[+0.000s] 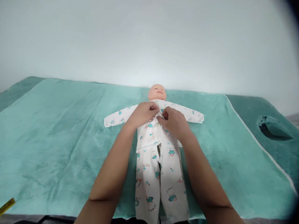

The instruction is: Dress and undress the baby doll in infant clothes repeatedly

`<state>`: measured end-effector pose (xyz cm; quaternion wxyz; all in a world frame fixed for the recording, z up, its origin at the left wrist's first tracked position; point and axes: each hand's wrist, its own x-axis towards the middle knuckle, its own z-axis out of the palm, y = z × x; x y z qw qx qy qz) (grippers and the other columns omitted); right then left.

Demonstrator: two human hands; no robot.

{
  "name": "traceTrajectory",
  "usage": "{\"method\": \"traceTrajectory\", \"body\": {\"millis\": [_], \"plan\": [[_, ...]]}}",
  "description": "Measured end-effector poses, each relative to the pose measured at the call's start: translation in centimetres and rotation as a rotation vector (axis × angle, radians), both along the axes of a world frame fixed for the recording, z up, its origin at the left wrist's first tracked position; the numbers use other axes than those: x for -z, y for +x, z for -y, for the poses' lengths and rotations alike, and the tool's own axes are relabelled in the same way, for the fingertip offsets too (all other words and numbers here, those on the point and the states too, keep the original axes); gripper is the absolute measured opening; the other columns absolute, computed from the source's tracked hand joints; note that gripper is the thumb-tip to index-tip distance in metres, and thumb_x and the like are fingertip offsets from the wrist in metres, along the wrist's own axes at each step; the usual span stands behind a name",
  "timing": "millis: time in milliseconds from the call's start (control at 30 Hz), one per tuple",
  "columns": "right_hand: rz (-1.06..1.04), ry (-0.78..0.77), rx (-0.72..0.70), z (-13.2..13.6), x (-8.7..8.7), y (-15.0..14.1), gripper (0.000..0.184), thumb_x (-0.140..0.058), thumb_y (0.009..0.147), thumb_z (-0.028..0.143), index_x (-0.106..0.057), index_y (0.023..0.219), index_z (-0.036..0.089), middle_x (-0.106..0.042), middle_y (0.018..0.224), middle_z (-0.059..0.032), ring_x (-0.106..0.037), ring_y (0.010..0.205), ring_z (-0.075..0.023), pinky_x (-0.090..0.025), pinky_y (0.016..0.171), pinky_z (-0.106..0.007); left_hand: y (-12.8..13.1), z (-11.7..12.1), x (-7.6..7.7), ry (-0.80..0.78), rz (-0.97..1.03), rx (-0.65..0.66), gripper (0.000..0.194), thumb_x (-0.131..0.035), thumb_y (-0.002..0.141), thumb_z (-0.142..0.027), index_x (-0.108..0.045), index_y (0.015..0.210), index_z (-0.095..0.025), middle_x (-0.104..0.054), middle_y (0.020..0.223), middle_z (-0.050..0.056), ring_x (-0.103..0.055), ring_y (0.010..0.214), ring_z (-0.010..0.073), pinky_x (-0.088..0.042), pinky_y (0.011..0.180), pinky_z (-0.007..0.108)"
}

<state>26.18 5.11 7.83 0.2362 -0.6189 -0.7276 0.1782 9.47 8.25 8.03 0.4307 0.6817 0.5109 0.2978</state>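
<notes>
A baby doll [157, 92] lies on its back, dressed in a white printed shirt [149, 135] and matching white trousers [149, 183]. The sleeves stretch out to both sides. Over the chest, my left hand [146, 112] pinches the shirt's front edge between thumb and fingers. Close beside it, my right hand [173, 119] also has its fingertips closed on the shirt front. The cloth is slightly raised between the two hands. Any fastener there is too small or covered to make out. Below the hands, the shirt's lower front hangs over the trouser waist.
A green plush cover [70, 140] spreads under the doll, over a padded table with a face hole [274, 128] at the right end. A pale wall [149, 40] rises behind. A yellow strip [7, 206] shows at the lower left edge.
</notes>
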Motion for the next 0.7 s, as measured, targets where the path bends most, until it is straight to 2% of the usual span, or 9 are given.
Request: {"method": "traceTrajectory", "body": {"millis": [67,133,233,333,433,533,600,700], "plan": [[0.005,0.066,-0.028,0.0,0.5,0.2,0.013,-0.055,0.087,0.028,-0.051,0.076,0.022,-0.06,0.072,-0.0004,-0.048,0.064,-0.0155,-0.028,0.06,-0.029,-0.1,0.5,0.2,0.01,-0.025,0.001,0.011,-0.057,0.084,-0.03,-0.062,0.079,-0.021,-0.058,0.065,-0.001,-0.051,0.053,0.012,-0.036,0.048,0.026],[-0.043,0.087,-0.063,-0.5,1.0,0.7,0.018,-0.05,0.089,0.027,-0.054,0.073,0.022,-0.059,0.067,0.0003,-0.049,0.063,-0.0154,-0.029,0.06,-0.029,0.0,0.7,0.6,0.04,-0.021,-0.015,0.012,-0.056,0.087,-0.032,-0.061,0.084,-0.021,-0.06,0.07,-0.001,-0.05,0.055,0.0121,-0.037,0.049,0.026],[-0.18,0.002,-0.085,-1.2,1.3,1.4,0.02,-0.049,0.089,0.029,-0.06,0.074,0.022,-0.059,0.062,0.0019,-0.051,0.06,-0.0146,-0.033,0.059,-0.029,0.3,0.7,1.2,0.102,-0.003,-0.018,0.012,-0.055,0.089,-0.032,-0.061,0.09,-0.021,-0.063,0.081,0.0,-0.055,0.066,0.0133,-0.042,0.059,0.027],[-0.293,-0.063,-0.11,-1.5,1.3,1.7,0.014,-0.051,0.087,0.028,-0.063,0.083,0.022,-0.062,0.07,0.002,-0.052,0.06,-0.0136,-0.038,0.059,-0.028,0.5,0.8,1.6,0.139,-0.018,-0.039,0.01,-0.059,0.087,-0.03,-0.059,0.091,-0.021,-0.062,0.082,0.0,-0.056,0.074,0.0144,-0.043,0.066,0.028],[-0.268,0.011,-0.122,-1.6,1.4,1.5,0.011,-0.054,0.082,0.023,-0.062,0.089,0.022,-0.064,0.082,0.0003,-0.054,0.068,-0.0143,-0.041,0.064,-0.028,0.6,0.8,1.9,0.168,-0.051,-0.106,0.011,-0.062,0.085,-0.029,-0.057,0.092,-0.021,-0.061,0.084,0.0,-0.055,0.075,0.0147,-0.042,0.067,0.029],[-0.214,0.033,-0.128,-1.5,1.5,1.4,0.009,-0.056,0.08,0.022,-0.063,0.086,0.022,-0.064,0.081,0.0001,-0.054,0.07,-0.0148,-0.04,0.065,-0.029,0.6,0.8,2.1,0.192,-0.075,-0.081,0.006,-0.06,0.086,-0.027,-0.061,0.087,-0.021,-0.062,0.087,0.002,-0.055,0.077,0.0154,-0.042,0.069,0.029],[-0.241,-0.013,-0.107,-1.5,1.4,1.4,0.006,-0.058,0.081,0.024,-0.063,0.08,0.022,-0.063,0.075,0.0008,-0.053,0.067,-0.0145,-0.04,0.063,-0.029,0.6,0.9,2.1,0.188,-0.039,-0.076,0.008,-0.06,0.086,-0.026,-0.063,0.082,-0.02,-0.063,0.085,0.002,-0.056,0.077,0.0152,-0.042,0.069,0.029],[-0.398,-0.101,-0.045,-1.5,1.3,1.4,0.009,-0.059,0.081,0.028,-0.063,0.075,0.022,-0.059,0.068,0.0016,-0.051,0.064,-0.0139,-0.039,0.06,-0.028,0.8,1.0,1.9,0.121,0.122,-0.176,0.012,-0.062,0.085,-0.031,-0.065,0.082,-0.02,-0.061,0.075,0.0,-0.053,0.067,0.013,-0.04,0.061,0.026]]}}
